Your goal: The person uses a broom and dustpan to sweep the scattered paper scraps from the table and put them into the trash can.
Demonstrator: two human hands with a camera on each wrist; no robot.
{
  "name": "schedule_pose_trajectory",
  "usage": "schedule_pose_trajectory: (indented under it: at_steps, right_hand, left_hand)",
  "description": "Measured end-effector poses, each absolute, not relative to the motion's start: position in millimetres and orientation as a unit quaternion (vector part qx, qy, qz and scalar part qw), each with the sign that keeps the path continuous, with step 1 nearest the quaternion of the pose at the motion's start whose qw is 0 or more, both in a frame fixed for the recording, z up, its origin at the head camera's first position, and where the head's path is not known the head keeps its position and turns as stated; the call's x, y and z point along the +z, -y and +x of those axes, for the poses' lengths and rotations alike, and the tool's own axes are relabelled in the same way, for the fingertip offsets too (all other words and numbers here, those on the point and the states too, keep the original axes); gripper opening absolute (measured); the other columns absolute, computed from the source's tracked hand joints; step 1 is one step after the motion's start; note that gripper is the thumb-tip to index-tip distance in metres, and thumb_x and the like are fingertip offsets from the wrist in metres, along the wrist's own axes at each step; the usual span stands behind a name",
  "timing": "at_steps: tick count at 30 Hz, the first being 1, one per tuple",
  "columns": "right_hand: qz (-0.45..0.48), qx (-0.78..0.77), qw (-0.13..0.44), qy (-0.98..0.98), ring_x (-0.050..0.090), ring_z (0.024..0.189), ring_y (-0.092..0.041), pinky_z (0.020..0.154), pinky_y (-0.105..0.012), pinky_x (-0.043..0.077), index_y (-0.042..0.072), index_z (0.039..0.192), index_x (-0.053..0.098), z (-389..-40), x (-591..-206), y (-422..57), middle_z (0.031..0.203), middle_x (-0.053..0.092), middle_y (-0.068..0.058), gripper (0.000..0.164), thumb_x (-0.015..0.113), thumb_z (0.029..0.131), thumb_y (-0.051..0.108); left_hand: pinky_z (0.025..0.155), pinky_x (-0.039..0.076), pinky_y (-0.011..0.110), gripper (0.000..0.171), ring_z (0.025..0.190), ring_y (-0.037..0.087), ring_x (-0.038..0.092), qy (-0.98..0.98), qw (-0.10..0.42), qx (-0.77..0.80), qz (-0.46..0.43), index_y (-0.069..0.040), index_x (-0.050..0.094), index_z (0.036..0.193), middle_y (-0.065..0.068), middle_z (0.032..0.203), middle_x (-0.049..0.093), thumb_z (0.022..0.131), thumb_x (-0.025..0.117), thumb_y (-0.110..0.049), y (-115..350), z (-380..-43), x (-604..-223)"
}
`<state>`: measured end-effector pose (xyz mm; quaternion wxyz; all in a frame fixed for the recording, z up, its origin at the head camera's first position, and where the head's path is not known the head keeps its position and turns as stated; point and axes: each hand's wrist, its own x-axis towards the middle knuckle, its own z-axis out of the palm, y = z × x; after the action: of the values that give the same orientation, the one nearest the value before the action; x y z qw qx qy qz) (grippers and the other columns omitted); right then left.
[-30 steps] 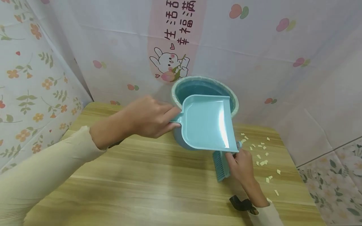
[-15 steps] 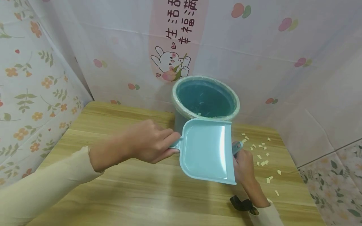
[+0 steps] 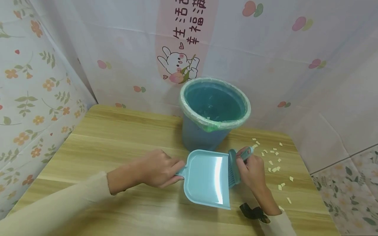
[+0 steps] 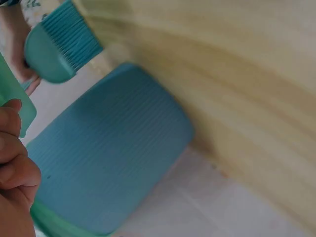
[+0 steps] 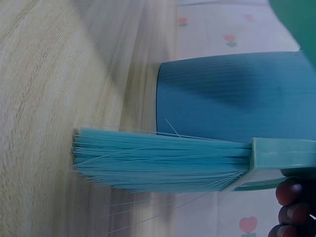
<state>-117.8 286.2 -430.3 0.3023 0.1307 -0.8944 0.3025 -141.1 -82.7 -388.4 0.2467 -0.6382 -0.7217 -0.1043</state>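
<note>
My left hand (image 3: 162, 168) grips the handle of a light-blue dustpan (image 3: 203, 177), which is held above the table in front of the bin. No scraps show on the pan. In my right hand (image 3: 254, 168) is a small blue hand brush (image 3: 235, 168), its bristles beside the pan's open edge. The right wrist view shows the bristles (image 5: 163, 160) pointing towards the wooden tabletop. Behind the pan stands a blue bin (image 3: 203, 136) with a liner folded over its rim; small bits lie inside. Several pale paper scraps (image 3: 274, 169) are scattered right of the brush.
The wooden table (image 3: 118, 131) has its back edge against a patterned curtain (image 3: 133, 49). A floral curtain (image 3: 35, 98) hangs along the left side. A black strap (image 3: 252, 211) is around the right wrist.
My left hand has lowered the dustpan from over the bin's mouth towards the table, uncovering the bin's opening. The right hand has stayed in place, and its brush has turned slightly.
</note>
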Motion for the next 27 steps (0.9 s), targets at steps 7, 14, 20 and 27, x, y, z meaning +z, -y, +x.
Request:
schedule_pose_trajectory:
  at_steps: [7,14,20,27]
  right_hand:
    - [0.130,0.298,0.304,0.895,0.051,0.057,-0.009,0.050,-0.026,0.039,0.006,0.087,0.069,-119.1,-430.5,-285.2,0.072,0.069,-0.003,0.012,0.058,0.091,0.003]
    - [0.144,0.307,0.303,0.891,0.042,0.051,-0.007,0.045,-0.025,0.032,0.005,0.087,0.065,-121.3,-432.6,-286.2,0.067,0.063,-0.003,0.012,0.055,0.091,0.002]
    - [0.136,0.312,0.302,0.891,0.039,0.049,-0.007,0.043,-0.026,0.030,0.005,0.087,0.065,-121.6,-432.9,-286.2,0.064,0.060,0.000,0.010,0.055,0.090,0.002]
    - [0.133,0.311,0.299,0.892,0.040,0.050,-0.005,0.044,-0.025,0.030,0.006,0.087,0.065,-119.1,-430.5,-284.5,0.065,0.060,0.001,0.011,0.056,0.090,0.001]
  left_hand:
    - [0.049,0.025,0.016,0.027,0.053,0.004,0.032,0.743,0.199,-0.100,-0.631,-0.008,0.053,0.100,-0.008,0.070,0.040,0.105,0.070,-0.029,81.1,-143.9,-414.2]
    - [0.049,0.023,0.018,0.028,0.053,0.004,0.029,0.770,0.160,-0.070,-0.614,-0.008,0.055,0.102,-0.008,0.070,0.038,0.105,0.071,-0.031,79.7,-150.8,-436.9]
    - [0.048,0.025,0.020,0.027,0.054,0.004,0.031,0.780,0.133,-0.062,-0.608,-0.010,0.056,0.100,-0.008,0.071,0.040,0.108,0.066,-0.033,75.1,-157.4,-450.3]
    - [0.047,0.033,0.022,0.027,0.054,0.004,0.037,0.794,0.103,-0.051,-0.597,-0.010,0.057,0.100,-0.008,0.072,0.046,0.111,0.062,-0.034,69.0,-159.8,-456.3]
